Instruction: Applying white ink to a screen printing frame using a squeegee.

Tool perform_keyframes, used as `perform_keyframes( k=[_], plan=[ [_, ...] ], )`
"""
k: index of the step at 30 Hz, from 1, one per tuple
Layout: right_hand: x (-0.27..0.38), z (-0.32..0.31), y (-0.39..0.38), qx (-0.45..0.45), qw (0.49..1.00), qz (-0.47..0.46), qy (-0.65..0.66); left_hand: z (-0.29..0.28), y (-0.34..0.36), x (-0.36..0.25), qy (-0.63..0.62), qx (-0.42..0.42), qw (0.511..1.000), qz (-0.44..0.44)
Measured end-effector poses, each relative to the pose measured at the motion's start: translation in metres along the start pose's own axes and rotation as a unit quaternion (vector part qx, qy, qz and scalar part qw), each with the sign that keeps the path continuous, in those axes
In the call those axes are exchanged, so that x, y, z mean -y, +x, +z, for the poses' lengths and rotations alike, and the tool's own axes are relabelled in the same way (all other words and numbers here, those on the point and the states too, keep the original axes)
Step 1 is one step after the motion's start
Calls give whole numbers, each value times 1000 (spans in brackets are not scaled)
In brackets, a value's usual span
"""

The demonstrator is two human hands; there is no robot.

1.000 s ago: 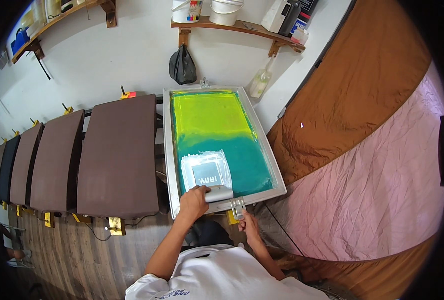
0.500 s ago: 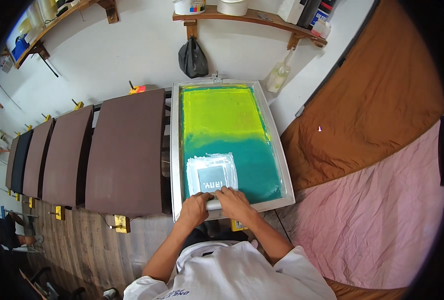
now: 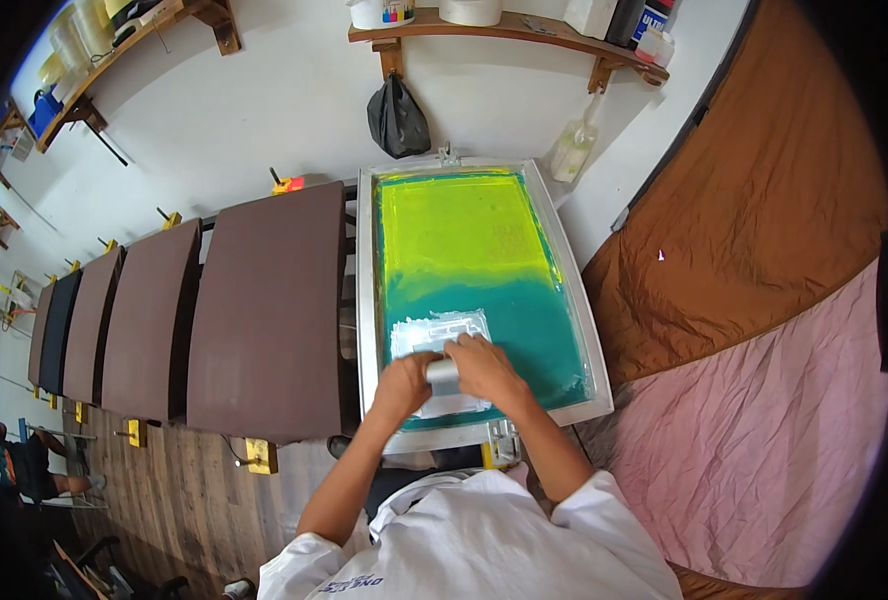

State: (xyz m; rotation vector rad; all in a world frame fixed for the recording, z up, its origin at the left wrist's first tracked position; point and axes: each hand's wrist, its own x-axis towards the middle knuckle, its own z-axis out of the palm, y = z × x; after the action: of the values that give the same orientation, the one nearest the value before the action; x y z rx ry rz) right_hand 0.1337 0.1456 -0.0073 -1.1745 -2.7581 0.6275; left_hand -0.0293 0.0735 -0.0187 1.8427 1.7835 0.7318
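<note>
Squeegee (image 3: 443, 371) partly hidden behind fingers (image 3: 464, 349)

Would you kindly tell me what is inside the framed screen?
A yellow-green area at the far end, a teal area nearer, and a white patch; the left hand, right hand and grey tool hide the patch's middle.

Bright, even light washes the white wall (image 3: 264, 110), with soft shadows beneath the far shelf (image 3: 504, 34).
Fisheye distortion curves the shelf; black rings the corners, and the left hand (image 3: 407, 386) and right hand (image 3: 482, 370) look slightly motion-blurred.
</note>
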Motion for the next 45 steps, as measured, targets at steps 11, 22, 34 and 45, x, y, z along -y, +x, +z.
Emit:
perform_keyframes(
  k=[11, 22, 34, 45],
  plan=[
    [29, -8, -47, 32, 998, 30, 33, -4, -38, -15, 0, 106, 994, -41],
    [26, 22, -67, -34, 998, 26, 41, 11, -61, -20, -3, 10, 1000, 12],
    [13, 5, 43, -13, 999, -13, 31, -35, 19, 26, 52, 52, 997, -15],
    [45, 23, -69, -15, 998, 10, 54, -13, -80, -26, 5, 104, 993, -51]
  ],
)
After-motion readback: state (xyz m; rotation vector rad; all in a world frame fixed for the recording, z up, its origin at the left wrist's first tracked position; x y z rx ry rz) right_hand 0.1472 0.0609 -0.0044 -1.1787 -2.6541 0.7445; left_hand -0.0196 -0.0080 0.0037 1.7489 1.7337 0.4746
